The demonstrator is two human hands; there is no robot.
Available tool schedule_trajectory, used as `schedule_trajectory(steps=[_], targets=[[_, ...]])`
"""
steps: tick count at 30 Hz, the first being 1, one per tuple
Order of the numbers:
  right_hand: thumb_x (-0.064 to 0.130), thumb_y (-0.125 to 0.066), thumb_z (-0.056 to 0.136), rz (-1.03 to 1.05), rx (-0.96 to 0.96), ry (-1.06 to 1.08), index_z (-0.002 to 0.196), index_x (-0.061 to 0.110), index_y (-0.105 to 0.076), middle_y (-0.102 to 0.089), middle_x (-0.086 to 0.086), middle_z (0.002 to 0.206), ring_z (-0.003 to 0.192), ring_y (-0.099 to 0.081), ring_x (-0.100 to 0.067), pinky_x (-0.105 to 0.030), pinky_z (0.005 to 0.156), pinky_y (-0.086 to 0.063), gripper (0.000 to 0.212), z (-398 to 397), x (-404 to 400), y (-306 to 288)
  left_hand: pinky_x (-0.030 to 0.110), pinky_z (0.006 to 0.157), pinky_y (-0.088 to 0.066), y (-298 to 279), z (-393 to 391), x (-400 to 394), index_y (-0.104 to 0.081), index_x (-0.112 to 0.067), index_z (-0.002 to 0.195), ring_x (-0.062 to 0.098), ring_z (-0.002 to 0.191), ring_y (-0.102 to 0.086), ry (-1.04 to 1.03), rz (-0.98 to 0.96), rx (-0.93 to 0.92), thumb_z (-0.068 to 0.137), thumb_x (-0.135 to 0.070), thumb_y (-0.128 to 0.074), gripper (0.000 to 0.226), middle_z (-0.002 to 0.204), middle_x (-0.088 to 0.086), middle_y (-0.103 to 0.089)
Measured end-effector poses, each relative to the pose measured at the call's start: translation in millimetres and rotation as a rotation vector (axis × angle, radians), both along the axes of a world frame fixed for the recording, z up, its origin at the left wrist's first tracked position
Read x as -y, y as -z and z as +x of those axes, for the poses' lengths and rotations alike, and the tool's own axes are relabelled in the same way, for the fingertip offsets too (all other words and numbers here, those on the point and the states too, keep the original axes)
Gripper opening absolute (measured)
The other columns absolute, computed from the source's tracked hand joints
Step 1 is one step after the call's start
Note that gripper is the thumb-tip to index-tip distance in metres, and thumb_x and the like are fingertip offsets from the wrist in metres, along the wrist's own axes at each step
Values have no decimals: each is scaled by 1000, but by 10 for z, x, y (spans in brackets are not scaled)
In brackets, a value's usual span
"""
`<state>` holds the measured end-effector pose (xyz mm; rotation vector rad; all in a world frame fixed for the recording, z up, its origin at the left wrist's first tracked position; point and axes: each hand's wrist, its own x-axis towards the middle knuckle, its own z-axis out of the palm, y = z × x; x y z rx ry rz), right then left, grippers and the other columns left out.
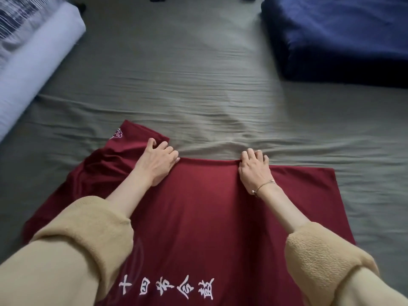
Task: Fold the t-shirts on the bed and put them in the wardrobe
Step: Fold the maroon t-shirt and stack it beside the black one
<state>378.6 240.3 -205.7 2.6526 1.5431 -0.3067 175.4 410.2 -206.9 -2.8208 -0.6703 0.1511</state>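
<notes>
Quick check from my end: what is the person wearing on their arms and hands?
Both arms wear tan knit sleeves, the left sleeve and right sleeve pushed up to thick rolled cuffs, forearms bare. The right wrist carries a thin gold chain bracelet. No gloves on either hand.

The red t-shirt [209, 206] is lying as a soft, matt knit cloth, smooth over its middle and rumpled at the left sleeve, with white printed characters [166, 287] sitting flat on it; the bed [187, 85] sheet is showing as matt grey-green woven cloth, creasing in fine ridges; the tan sleeves [88, 239] are looking fuzzy and ribbed; a thin bracelet [263, 186] is glinting like metal; the blue bedding [342, 34] is appearing matt and softly crumpled; the white roll [37, 58] is looking smooth.
</notes>
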Motion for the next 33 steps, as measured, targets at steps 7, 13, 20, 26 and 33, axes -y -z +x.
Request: schedule_trajectory(steps=[7, 13, 20, 26, 33], targets=[[25, -33, 95, -13, 48, 141, 115, 11, -43, -46, -7, 119, 119, -37, -24, -54, 110, -15, 26, -194, -258, -107, 47, 102, -23, -37, -283, -173, -59, -11, 103, 22, 104, -48, -124, 55, 480, 93, -33, -32, 36, 106, 8, -60], [55, -43, 91, 70, -471, 102, 92, 21, -59, -61, -1, 104, 114, -51, -21, -42, 101, -30, 38, -740, -985, -319, 41, 108, -25, -133, -946, -834, -48, -8, 128, 33, 127, -35, -909, -496, 507, 94, -40, -49, 47, 133, 19, -46], [73, -58, 70, 55, -604, 268, 90, 17, -62, -65, -5, 107, 107, -56, -26, -48, 107, -29, 60, -1242, -1748, -261, 35, 114, -1, -146, -1006, -1116, -63, -28, 101, 32, 137, -20, -1016, -956, 473, 88, -43, -60, 20, 135, 16, -37], [7, -59, 79, 412, -960, 479, 79, 17, -58, -59, -1, 78, 82, -53, -20, -32, 76, -41, 10, -909, -1714, 36, 48, 115, -24, 98, -1040, -1330, -73, -36, 74, 37, 131, -38, -1090, -1202, 608, 40, -97, -49, 73, 133, 17, -49], [56, -60, 78, 158, -766, 310, 96, 20, -57, -58, -3, 99, 95, -52, -21, -29, 80, -38, 40, -954, -2026, -204, 31, 109, -27, -167, -1051, -1177, -48, -12, 131, 27, 132, -28, -1152, -1168, 554, 49, -54, -61, 93, 137, 12, -35]])
